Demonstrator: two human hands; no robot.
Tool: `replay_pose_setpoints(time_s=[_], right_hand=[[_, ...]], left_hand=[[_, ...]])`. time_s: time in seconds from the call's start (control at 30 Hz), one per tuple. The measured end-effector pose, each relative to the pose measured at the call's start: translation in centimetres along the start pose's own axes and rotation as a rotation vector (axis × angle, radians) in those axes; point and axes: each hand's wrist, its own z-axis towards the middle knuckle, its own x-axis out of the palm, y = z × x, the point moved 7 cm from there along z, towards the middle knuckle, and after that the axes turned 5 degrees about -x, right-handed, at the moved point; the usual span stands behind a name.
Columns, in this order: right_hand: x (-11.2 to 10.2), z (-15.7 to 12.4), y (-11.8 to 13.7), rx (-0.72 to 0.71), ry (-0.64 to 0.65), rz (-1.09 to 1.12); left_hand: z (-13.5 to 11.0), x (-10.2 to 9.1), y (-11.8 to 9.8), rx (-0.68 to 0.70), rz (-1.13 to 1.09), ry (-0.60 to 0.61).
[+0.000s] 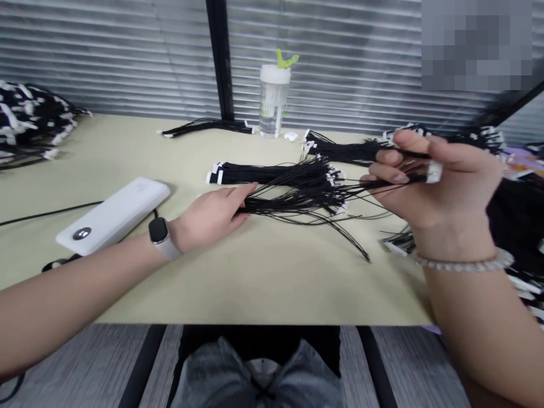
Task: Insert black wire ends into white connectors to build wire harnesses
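Note:
Black cables with small white connectors lie in a bundle (293,198) at the middle of the table. Around the left end of this bundle, my left hand (221,212) is closed, its fingertips partly hidden by the strands. Raised to the right, my right hand (437,175) has its fingers curled round several thin black cables, and a white connector (434,171) shows at its palm. Those cables stretch from the right hand back toward the bundle. Just behind lies a neater bundle of black cables (255,173) with white ends on its left.
A white power bank (114,215) with a cord lies at left. Cable piles sit at far left (29,122) and right (518,221). At the back stand a water bottle (274,105), a small white case (290,136) and more cable bundles (208,126). Blinds (127,56) border the table.

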Motion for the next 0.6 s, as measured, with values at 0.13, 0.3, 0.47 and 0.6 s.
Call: replay_pose_setpoints(time_s=[0.13,0.3,0.47,0.6], right_hand=[[-0.2,0.0,0.3,-0.011,0.002,-0.057],[-0.7,0.1,0.5,-0.022,-0.003,-0.158],[-1.1,-0.6,1.1,-0.041,0.082,-0.222],[-1.1,-1.4,1.5,-0.072,0.204,-0.242]], left_hand=[[-0.1,-0.5,-0.5,0.081,0.02,0.0],[-0.2,-2.3,-0.2,0.011,-0.187,-0.084],[-0.1,-2.5,1.9,-0.238,-0.591,-0.087],[-0.2,-2.6,3.3,-0.391,-0.813,-0.141]])
